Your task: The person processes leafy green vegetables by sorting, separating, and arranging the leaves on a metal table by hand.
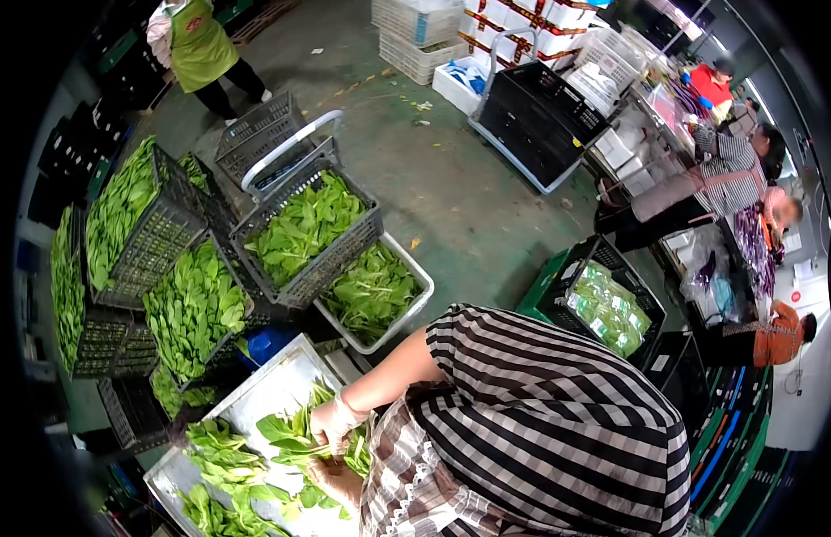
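Note:
Both my hands are over a pale metal work table [295, 358] with loose leafy greens [223, 461] spread on it. My right hand [337, 422], in a thin clear glove, is the upper one in the view, its fingers closed on a bunch of leafy greens [286, 434]. Just below it, my left hand [339, 481] is closed around the stem end of the same greens. Leaves hide part of its fingers. More leaves lie under and beside both hands, and a striped sleeve covers my right upper arm.
Dark crates full of greens [196, 300] are stacked beyond the table. A crate of greens [308, 228] sits by a trolley handle, above a white tub [424, 291]. Bagged greens [608, 309] fill a crate at right. One person [201, 49] stands far off; others work at right.

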`<state>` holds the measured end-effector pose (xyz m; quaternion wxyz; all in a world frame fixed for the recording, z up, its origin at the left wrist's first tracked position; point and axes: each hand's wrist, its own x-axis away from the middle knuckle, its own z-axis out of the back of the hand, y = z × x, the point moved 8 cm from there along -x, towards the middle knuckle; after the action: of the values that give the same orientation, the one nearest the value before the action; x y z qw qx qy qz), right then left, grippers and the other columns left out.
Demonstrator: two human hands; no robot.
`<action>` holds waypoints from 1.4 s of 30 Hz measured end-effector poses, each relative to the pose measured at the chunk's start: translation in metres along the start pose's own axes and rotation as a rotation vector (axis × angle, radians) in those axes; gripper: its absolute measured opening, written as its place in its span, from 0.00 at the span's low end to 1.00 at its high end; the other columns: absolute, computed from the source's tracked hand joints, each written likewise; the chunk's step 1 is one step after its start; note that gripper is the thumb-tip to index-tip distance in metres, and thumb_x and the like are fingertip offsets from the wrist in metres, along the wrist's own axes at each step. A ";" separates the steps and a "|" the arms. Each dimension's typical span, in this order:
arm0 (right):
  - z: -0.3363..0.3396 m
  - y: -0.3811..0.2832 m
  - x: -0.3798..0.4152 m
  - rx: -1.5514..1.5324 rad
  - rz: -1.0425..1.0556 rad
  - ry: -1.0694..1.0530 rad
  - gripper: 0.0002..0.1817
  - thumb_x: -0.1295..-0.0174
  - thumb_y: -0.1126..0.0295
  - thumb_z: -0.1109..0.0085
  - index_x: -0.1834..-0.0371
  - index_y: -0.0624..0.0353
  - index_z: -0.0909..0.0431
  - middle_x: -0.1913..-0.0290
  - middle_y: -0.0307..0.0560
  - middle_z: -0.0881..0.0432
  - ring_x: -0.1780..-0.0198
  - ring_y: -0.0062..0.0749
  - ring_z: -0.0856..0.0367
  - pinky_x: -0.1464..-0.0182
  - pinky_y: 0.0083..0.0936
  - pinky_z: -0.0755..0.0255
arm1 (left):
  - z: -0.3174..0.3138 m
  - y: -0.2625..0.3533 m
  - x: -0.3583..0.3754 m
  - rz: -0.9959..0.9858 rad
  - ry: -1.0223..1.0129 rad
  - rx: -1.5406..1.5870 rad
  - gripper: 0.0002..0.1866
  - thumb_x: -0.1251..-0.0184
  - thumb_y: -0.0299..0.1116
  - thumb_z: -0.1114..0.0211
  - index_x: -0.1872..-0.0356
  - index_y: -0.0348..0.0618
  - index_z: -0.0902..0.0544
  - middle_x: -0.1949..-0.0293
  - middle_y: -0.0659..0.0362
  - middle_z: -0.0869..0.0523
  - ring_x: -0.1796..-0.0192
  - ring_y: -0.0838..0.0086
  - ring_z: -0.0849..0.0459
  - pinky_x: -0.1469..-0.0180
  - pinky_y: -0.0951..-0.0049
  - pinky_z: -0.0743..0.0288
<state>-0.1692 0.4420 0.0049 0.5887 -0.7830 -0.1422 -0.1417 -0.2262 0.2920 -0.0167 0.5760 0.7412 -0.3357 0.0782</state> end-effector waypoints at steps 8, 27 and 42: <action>0.028 -0.014 0.021 0.047 -0.010 0.000 0.11 0.49 0.73 0.24 0.70 0.66 0.18 0.76 0.45 0.16 0.78 0.25 0.21 0.77 0.25 0.29 | -0.013 -0.004 -0.026 0.027 -0.063 -0.038 0.17 0.29 0.38 0.36 0.46 0.40 0.22 0.54 0.56 0.15 0.54 0.72 0.17 0.49 0.71 0.21; 0.029 -0.009 0.003 -0.012 0.065 0.106 0.13 0.47 0.75 0.27 0.59 0.65 0.15 0.66 0.46 0.13 0.68 0.28 0.16 0.67 0.26 0.21 | -0.039 -0.010 -0.007 0.170 -0.102 -0.057 0.16 0.29 0.39 0.36 0.47 0.39 0.21 0.53 0.55 0.15 0.54 0.72 0.17 0.50 0.72 0.21; 0.012 -0.007 0.013 0.203 0.073 0.020 0.14 0.47 0.71 0.27 0.57 0.61 0.14 0.65 0.45 0.12 0.64 0.29 0.16 0.62 0.27 0.22 | -0.041 -0.018 0.008 0.221 -0.110 -0.009 0.16 0.30 0.39 0.35 0.49 0.39 0.20 0.53 0.55 0.15 0.54 0.73 0.17 0.50 0.72 0.21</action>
<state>-0.1599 0.4558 0.0133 0.6712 -0.7225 -0.1215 -0.1128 -0.1982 0.3278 -0.0132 0.5480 0.7002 -0.4468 0.0987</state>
